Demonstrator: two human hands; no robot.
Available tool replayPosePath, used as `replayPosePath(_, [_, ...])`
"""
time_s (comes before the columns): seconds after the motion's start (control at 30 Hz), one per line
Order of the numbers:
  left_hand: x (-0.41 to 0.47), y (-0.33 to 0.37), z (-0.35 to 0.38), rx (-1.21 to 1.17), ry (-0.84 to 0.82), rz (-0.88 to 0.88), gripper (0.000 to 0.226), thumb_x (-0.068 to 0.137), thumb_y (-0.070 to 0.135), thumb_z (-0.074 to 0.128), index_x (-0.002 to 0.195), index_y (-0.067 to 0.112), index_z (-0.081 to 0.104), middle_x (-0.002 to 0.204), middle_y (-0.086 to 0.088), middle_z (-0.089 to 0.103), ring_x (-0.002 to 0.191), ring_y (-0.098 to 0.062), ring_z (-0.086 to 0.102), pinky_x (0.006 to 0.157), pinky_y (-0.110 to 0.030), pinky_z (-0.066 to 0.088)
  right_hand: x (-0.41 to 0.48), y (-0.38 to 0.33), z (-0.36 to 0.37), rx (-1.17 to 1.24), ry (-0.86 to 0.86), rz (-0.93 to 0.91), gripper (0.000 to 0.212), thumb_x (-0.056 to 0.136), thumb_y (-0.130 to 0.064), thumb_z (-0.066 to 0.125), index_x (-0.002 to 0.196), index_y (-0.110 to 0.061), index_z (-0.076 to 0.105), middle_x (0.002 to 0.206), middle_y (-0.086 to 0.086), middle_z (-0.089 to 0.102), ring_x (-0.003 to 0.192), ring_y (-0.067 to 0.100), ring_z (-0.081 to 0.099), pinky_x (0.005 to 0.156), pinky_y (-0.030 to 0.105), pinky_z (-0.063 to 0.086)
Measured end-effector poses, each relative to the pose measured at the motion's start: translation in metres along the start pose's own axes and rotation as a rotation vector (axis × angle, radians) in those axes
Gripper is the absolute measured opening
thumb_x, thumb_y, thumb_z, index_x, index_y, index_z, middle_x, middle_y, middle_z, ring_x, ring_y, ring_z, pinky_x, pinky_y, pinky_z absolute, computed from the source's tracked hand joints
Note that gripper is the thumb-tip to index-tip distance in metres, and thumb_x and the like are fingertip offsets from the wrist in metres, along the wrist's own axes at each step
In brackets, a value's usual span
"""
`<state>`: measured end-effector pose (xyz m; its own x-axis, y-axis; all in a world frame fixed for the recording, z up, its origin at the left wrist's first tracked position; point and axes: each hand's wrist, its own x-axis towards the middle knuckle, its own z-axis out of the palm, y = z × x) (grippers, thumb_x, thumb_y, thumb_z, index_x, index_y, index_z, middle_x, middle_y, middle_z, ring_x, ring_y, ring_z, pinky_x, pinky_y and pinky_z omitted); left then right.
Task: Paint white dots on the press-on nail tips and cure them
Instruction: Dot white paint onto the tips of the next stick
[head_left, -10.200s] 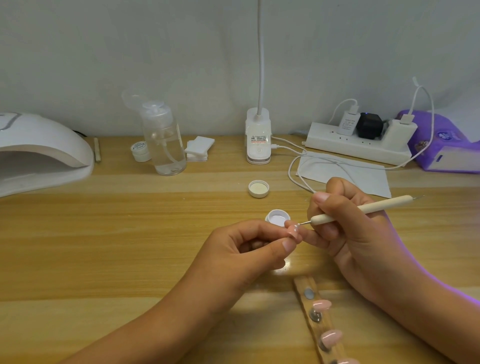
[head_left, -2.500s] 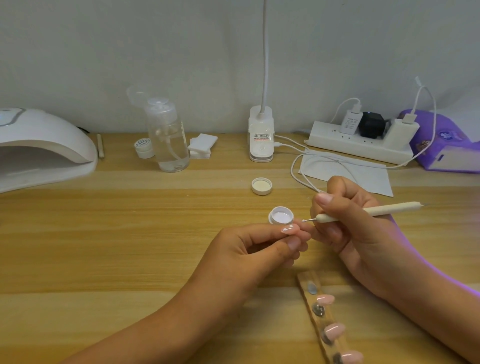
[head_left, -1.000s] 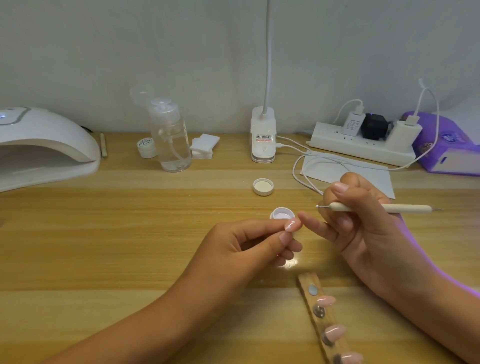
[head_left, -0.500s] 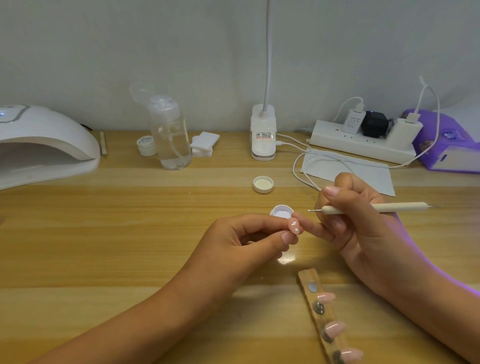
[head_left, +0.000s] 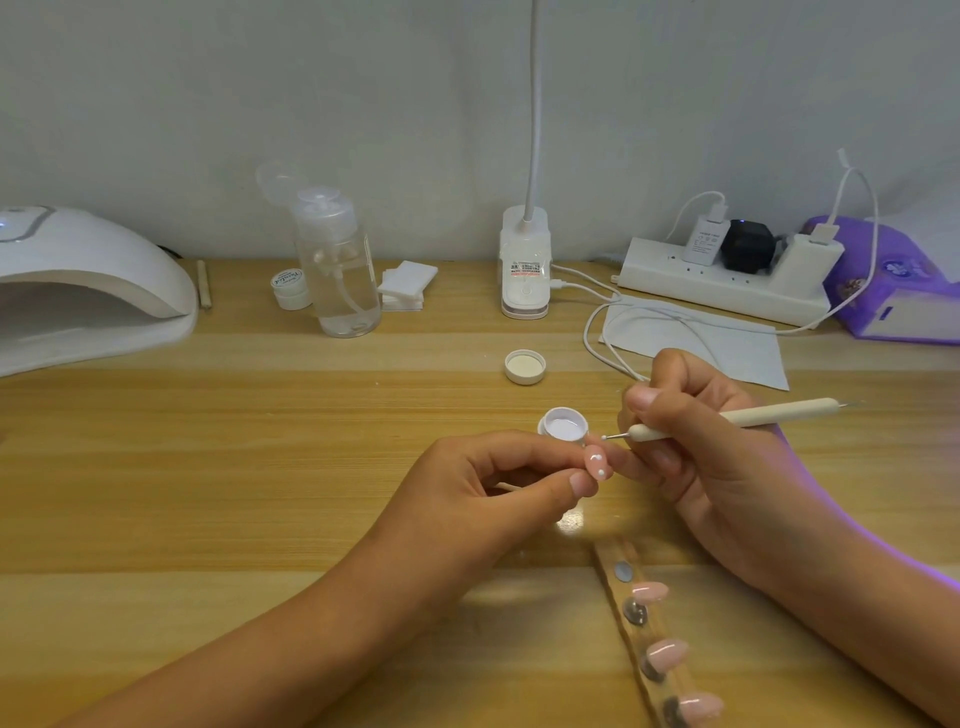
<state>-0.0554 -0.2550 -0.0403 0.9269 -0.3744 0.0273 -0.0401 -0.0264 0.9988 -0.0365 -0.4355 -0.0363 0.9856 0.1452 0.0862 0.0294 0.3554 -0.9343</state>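
Tabletop (head_left: 260, 467), lamp (head_left: 78, 280) at far left. Left hand (head_left: 483, 488) and right hand (head_left: 711, 457) meet at centre. In the right the tool (head_left: 737, 418) is gripped pen-like, beside the pot (head_left: 563, 426). In the left the tip (head_left: 594, 465), bearing two dots (head_left: 598, 457), is pinched. Hands should be braced together and the next dot touched on lightly.

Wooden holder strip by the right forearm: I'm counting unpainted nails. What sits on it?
On the wooden strip, three pink nail tips sit on round metal mounts, plus one bare mount at the far end. The near end leaves the picture, hiding any more.
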Motion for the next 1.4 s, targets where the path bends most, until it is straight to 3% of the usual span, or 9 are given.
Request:
replayPosePath(0.17, [0.0001,0.001,0.0003,-0.01,-0.011,0.024,0.011,0.081,0.021,0.071,0.088,0.021,0.079,0.083,0.012,0.074,0.076,0.002,0.062,0.067,-0.01,0.044,-0.0007,-0.0012,0.0018,-0.005,-0.004,0.007,0.027,0.077,-0.01,0.061,0.055,-0.018,0.048,0.051,0.002,0.035,0.042,0.004,0.039,0.058,0.022,0.055])
replayPosePath(0.53, [0.0002,-0.0016,-0.0012,0.014,-0.016,0.02,0.009,0.081,0.027,0.073,0.089,0.029,0.078,0.088,0.01,0.075,0.081,-0.004,0.062,0.071,-0.017,0.046,-0.0008,-0.0016,0.0015,-0.023,-0.02,0.007,0.027,0.077,-0.01,0.061,0.055,-0.02,0.049,0.052,0.003,0.036,0.044,0.004,0.042,0.056,0.02,0.054])
replayPosePath(0.67, [0.0,-0.0009,-0.0002,-0.003,-0.01,0.027,0.017,0.075,0.033,0.071,0.089,0.027,0.078,0.087,0.011,0.075,0.081,0.001,0.064,0.072,-0.013,0.047,-0.0009,-0.0016,0.0017,-0.027,-0.022,0.008,0.027,0.077,-0.01,0.061,0.055,-0.02,0.049,0.051,0.003,0.036,0.044,0.004,0.042,0.056,0.02,0.053])
replayPosePath(0.9, [0.0,-0.0012,-0.0002,-0.007,-0.008,0.008,0.012,0.08,0.024,0.071,0.089,0.026,0.078,0.087,0.009,0.075,0.079,-0.004,0.062,0.07,-0.017,0.047,-0.0009,-0.0015,0.002,-0.04,-0.027,0.007,0.027,0.077,-0.011,0.061,0.055,-0.02,0.049,0.049,0.003,0.036,0.046,0.005,0.043,0.056,0.019,0.053])
replayPosePath(1.4, [0.0002,-0.001,0.0001,-0.001,-0.009,0.009,0.02,0.073,0.034,0.069,0.09,0.028,0.078,0.089,0.012,0.075,0.081,-0.002,0.064,0.072,-0.017,0.048,-0.0008,-0.0022,0.0018,-0.024,-0.007,0.019,0.027,0.076,-0.011,0.061,0.054,-0.02,0.049,0.051,0.004,0.034,0.047,0.005,0.042,0.056,0.02,0.054])
